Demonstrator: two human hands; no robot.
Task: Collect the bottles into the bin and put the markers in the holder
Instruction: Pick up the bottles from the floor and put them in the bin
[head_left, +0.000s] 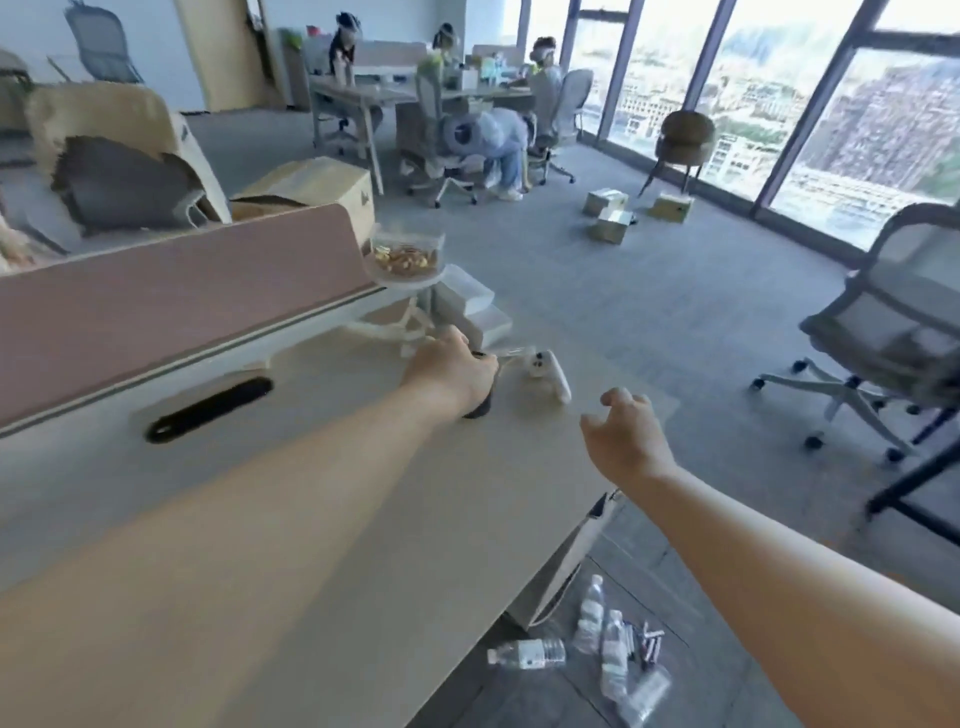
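Note:
My left hand (451, 375) reaches across the desk and grips a dark cylindrical holder (480, 405) standing near the far right end. My right hand (626, 434) hovers over the desk's right edge, fingers apart and empty. On the floor beside the desk lie several clear plastic bottles (527, 653), one (591, 613) further back, with a few markers (649, 643) next to them. A paper bag (566, 561) leans against the desk side just above them.
A white controller (548, 371) lies right of the holder. White boxes (467, 306) and a snack container (408, 254) sit at the desk's far end, behind a pink divider (182, 301). An office chair (883, 332) stands right; several people sit at distant desks.

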